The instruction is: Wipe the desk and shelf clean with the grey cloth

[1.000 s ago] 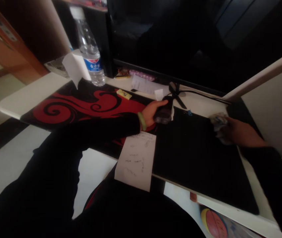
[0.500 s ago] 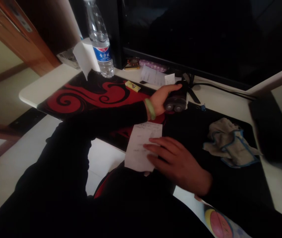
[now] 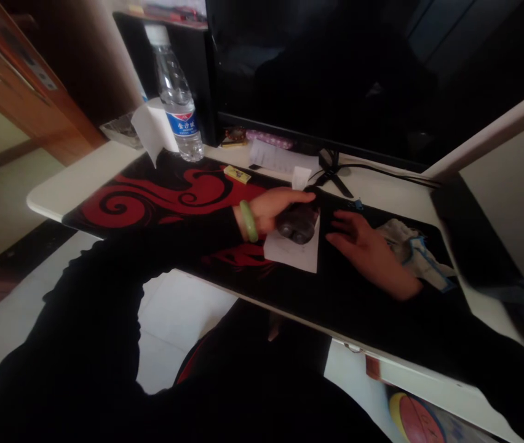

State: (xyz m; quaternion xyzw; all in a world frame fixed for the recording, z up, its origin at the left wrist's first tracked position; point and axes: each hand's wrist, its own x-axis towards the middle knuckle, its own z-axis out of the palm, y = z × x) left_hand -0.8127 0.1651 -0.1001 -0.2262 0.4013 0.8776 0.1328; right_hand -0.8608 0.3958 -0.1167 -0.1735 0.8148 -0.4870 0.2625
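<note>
My left hand [image 3: 271, 208], with a pale green bangle at the wrist, is wrapped round a dark electric shaver [image 3: 299, 223]. The shaver's two round heads face toward me. Beneath it lies a white sheet of paper [image 3: 294, 256] with faint writing, partly covered by the shaver. To the right, my right hand [image 3: 366, 246] is over the black part of the desk mat [image 3: 326, 301], fingers stretched and apart, holding nothing. Just beyond that hand sits a crumpled grey cloth [image 3: 428, 261] with blue edging, partly hidden by it.
A water bottle [image 3: 179, 104] stands at the back left beside a white paper roll [image 3: 151, 129]. A small yellow box [image 3: 237, 174] lies on the mat. Papers [image 3: 283, 156] and black cables [image 3: 382, 175] lie below a large dark screen [image 3: 326, 67]. A blue clip [image 3: 358, 204] is near my right hand.
The written sheet has gone from the desk's front edge to under the shaver. My right hand has left the sheet and moved right and farther back. My left hand still holds the shaver.
</note>
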